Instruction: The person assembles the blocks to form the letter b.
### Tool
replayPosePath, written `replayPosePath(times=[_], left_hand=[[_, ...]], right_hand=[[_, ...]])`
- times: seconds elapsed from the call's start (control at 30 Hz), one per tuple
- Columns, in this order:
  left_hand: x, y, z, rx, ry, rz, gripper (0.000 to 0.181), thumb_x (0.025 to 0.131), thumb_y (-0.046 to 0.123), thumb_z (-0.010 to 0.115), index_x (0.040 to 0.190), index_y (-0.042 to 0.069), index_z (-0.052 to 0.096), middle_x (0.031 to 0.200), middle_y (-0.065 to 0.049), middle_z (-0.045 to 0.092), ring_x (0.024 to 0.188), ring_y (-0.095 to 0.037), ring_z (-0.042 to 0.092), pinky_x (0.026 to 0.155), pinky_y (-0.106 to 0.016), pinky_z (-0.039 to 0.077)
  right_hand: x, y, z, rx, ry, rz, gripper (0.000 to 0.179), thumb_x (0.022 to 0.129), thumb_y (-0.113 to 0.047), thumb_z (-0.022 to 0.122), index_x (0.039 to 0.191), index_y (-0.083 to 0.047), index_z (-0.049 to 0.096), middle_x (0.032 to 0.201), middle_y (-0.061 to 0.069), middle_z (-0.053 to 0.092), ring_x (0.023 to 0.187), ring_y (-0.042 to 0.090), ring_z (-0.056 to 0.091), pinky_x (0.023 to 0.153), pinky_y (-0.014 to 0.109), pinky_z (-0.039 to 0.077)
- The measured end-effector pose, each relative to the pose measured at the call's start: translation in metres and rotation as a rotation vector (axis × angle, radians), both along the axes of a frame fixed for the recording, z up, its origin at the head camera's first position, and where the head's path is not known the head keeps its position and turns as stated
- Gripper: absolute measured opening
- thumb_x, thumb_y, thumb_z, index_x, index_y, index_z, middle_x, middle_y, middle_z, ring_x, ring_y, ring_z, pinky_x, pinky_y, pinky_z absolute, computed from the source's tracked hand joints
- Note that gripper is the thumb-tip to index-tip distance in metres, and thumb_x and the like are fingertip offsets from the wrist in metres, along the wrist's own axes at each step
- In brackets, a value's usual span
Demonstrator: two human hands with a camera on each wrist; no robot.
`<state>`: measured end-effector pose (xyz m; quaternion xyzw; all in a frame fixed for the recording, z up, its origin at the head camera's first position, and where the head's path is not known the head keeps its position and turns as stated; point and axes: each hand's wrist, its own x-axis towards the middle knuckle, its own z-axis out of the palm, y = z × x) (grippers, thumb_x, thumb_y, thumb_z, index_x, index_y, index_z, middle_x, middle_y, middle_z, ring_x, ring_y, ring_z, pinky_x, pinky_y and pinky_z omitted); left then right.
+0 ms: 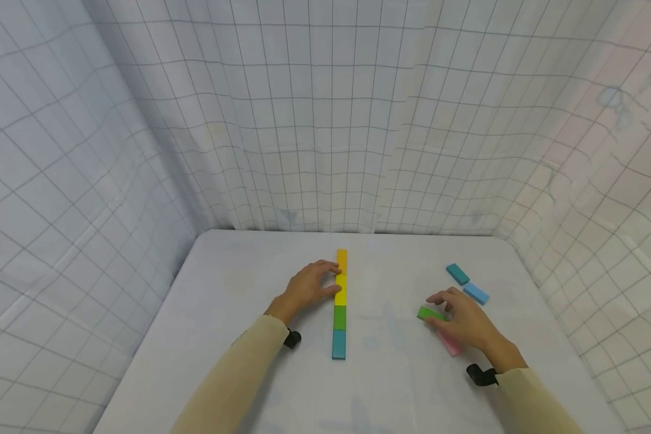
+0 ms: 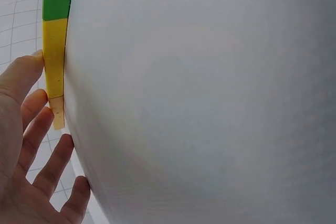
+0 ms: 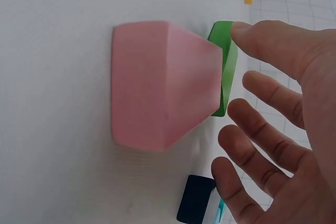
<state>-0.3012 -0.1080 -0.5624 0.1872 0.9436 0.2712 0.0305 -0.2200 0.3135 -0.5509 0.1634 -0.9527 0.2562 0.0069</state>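
A straight row of blocks runs away from the person in the head view: a teal block [image 1: 339, 344] nearest, then a green block [image 1: 340, 317], a yellow block [image 1: 341, 294] and an orange-yellow block [image 1: 342, 258]. My left hand [image 1: 306, 286] is at the row's left side, thumb tip against the yellow block and fingertips by the orange-yellow one. To the right, my right hand [image 1: 463, 318] hovers with fingers spread over a second green block [image 1: 430, 313]. Its thumb tip [image 3: 240, 31] is at that block's edge. A pink block [image 3: 142, 85] lies beside the green one, partly hidden in the head view.
Beyond the right hand lie another teal block [image 1: 458, 274] and a light blue block [image 1: 476, 293], nearly end to end. A white cloth covers the table [image 1: 239, 259]. Grid-patterned curtains [image 1: 325, 120] hang at the back and both sides.
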Motion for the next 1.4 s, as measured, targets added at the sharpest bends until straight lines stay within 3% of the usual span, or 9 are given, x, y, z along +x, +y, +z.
replayPosePath(times=[0.73, 1.4], left_hand=[[0.0042, 0.0011, 0.0078, -0.012, -0.016, 0.006, 0.033, 0.108, 0.034, 0.087, 0.138, 0.023, 0.081, 0.170, 0.003, 0.066, 0.161, -0.033, 0.060, 0.131, -0.061, 0.054], [0.0058, 0.0015, 0.0073, -0.022, -0.034, 0.010, 0.033, 0.109, 0.037, 0.085, 0.139, 0.024, 0.081, 0.172, 0.004, 0.064, 0.163, -0.032, 0.058, 0.132, -0.061, 0.053]], right_hand=[[-0.0035, 0.0007, -0.0045, 0.017, -0.028, 0.036, 0.030, 0.097, -0.022, 0.097, 0.124, -0.016, 0.084, 0.112, -0.003, 0.078, 0.093, 0.007, 0.064, 0.078, 0.027, 0.057], [-0.0028, -0.0026, 0.0013, -0.019, -0.022, 0.048, 0.030, 0.095, -0.020, 0.098, 0.122, -0.014, 0.085, 0.106, -0.003, 0.078, 0.088, 0.007, 0.063, 0.075, 0.025, 0.055]])
